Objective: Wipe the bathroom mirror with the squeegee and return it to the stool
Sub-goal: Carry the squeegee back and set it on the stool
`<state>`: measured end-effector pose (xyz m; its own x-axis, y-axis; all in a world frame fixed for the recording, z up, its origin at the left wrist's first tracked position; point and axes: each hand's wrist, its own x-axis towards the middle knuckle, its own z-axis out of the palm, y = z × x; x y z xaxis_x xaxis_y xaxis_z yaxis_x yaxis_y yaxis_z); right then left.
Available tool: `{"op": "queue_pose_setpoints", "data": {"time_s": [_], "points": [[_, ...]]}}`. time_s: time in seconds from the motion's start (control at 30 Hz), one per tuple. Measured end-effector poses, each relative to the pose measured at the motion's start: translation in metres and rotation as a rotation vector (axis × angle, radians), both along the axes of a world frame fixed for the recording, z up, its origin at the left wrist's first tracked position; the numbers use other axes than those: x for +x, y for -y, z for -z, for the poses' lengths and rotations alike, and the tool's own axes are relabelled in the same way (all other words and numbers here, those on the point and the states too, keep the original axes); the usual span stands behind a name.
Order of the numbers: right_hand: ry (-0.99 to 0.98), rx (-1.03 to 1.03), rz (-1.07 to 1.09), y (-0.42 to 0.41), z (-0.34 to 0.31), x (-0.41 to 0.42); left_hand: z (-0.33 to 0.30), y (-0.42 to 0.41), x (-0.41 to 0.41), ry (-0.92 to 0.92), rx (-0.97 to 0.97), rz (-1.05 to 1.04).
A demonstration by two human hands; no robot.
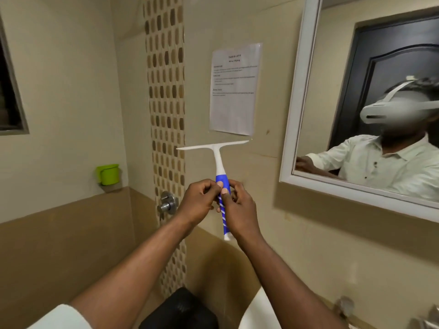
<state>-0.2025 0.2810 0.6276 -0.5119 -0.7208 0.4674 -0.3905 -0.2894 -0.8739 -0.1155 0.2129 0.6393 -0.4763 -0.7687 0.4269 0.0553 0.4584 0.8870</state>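
The squeegee (218, 160) has a white T-shaped blade on top and a blue and white striped handle. It stands upright in front of the wall, left of the mirror. My left hand (199, 201) and my right hand (238, 207) both grip its handle from either side, thumbs on the front. The white-framed mirror (299, 96) hangs on the wall at the right and reflects a person in a light shirt. The black stool (183, 309) shows at the bottom middle, below my arms.
A printed sheet (234, 89) is stuck to the wall just above the squeegee blade. A green mug (108, 174) sits on a ledge at the left. A metal tap knob (167, 204) juts from the mosaic strip. A white sink (259, 312) is at the bottom right.
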Motion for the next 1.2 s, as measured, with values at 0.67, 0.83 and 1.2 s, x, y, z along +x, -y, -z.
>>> {"op": "queue_pose_setpoints", "data": {"time_s": [0.67, 0.83, 1.2], "points": [[0.343, 0.461, -0.176, 0.093, 0.124, 0.033, 0.158, 0.113, 0.062, 0.315, 0.18, 0.127], [0.485, 0.565, -0.111, 0.141, 0.185, 0.046, 0.21, 0.134, 0.089, 0.464, 0.291, 0.206], [0.763, 0.869, -0.002, 0.19, 0.322, 0.081, 0.325, 0.159, 0.134, 0.674, 0.46, 0.25]]}}
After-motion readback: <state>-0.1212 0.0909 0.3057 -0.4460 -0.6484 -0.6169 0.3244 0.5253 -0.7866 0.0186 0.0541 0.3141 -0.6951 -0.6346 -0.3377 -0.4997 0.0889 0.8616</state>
